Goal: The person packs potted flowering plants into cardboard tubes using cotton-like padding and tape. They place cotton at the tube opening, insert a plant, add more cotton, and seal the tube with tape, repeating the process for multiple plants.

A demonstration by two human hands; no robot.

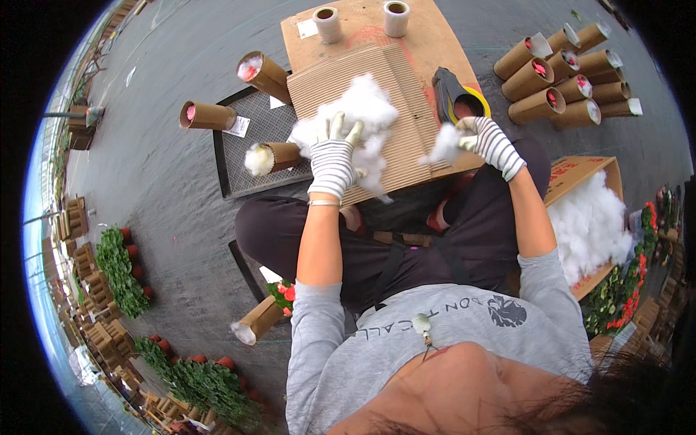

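My left hand (334, 157), in a striped, rubber-coated work glove, lies with spread fingers on white fiber stuffing (365, 109). That stuffing is spread over corrugated cardboard sheets (408, 81) on a box-like cardboard surface. In the same kind of glove, my right hand (492, 142) pinches a small tuft of white stuffing (445, 144) at the right edge of the sheets. Just beyond it stands a black and yellow tape dispenser (454, 98). Left of my left hand, a corrugated cardboard tube (285, 156) has stuffing in its mouth.
Two rolls of clear film (396, 20) stand at the surface's far side. More tubes with flowers stand around a black tray (231, 174) at left and in a group (544, 76) at right. An open carton of stuffing (587, 223) is at lower right, potted plants (119, 266) at left.
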